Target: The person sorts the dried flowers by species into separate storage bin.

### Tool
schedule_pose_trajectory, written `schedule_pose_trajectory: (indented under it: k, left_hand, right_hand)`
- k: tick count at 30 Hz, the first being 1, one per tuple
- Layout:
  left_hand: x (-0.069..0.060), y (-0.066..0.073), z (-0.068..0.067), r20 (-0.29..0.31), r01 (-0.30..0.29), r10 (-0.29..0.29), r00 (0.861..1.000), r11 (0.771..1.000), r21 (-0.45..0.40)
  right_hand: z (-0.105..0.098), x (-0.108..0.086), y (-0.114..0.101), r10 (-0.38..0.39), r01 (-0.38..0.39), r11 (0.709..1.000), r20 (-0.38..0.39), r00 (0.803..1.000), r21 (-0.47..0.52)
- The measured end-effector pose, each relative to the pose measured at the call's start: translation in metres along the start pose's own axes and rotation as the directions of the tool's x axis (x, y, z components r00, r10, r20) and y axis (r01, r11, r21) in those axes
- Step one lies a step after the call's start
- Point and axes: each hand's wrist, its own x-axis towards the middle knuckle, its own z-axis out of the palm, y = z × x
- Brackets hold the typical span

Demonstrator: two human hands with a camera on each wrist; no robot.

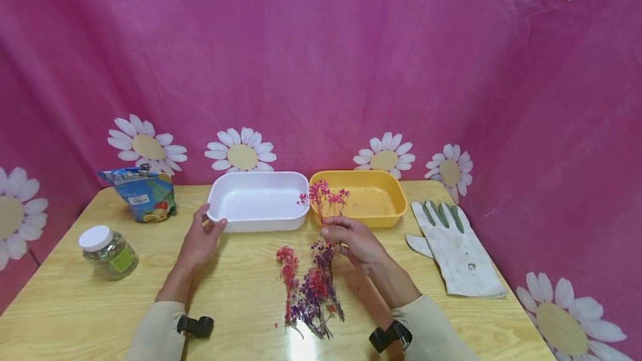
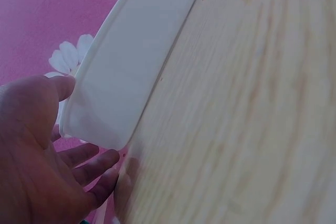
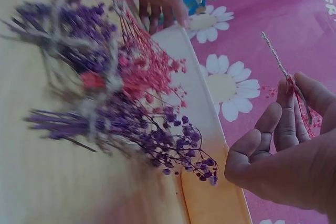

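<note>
A small bunch of pink dried flowers point(image 1: 326, 196) is pinched upright in my right hand point(image 1: 358, 243), over the near side where the two basins meet. In the right wrist view, thumb and fingers of the right hand point(image 3: 289, 140) hold its stems, which have twine round them. My left hand point(image 1: 199, 241) touches the near left corner of the white basin point(image 1: 258, 224); in the left wrist view, the thumb of the left hand point(image 2: 47, 150) lies at the basin's point(image 2: 126, 56) rim. Purple and red dried flower bunches point(image 1: 313, 294) lie on the table between the hands.
A yellow basin point(image 1: 386, 220) stands right of the white one. Farther right lies a white glove point(image 1: 463, 261) with green objects on it. At the left are a blue bag point(image 1: 142, 194) and a white-lidded jar point(image 1: 110, 255). A pink curtain point(image 1: 321, 71) hangs behind the table.
</note>
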Motion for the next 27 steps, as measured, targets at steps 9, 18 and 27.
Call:
schedule_pose_trajectory:
  k: [9, 18, 27]
  left_hand:
    - [0.0, 0.001, 0.0, -0.02, -0.025, 0.025, 0.999, 1.0, 0.014]
    - [0.001, 0.001, 0.002, -0.046, -0.018, 0.019, 0.999, 1.0, 0.02]
    - [0.002, 0.0, 0.002, -0.057, -0.029, 0.03, 0.998, 0.999, 0.021]
  right_hand:
    - [0.011, 0.039, -0.014, 0.003, -0.004, 0.998, -0.023, 1.0, -0.068]
    - [0.022, 0.073, -0.025, -0.019, 0.003, 0.984, -0.087, 0.996, -0.181]
    - [0.032, 0.092, -0.031, -0.012, -0.02, 0.975, -0.142, 0.99, -0.22]
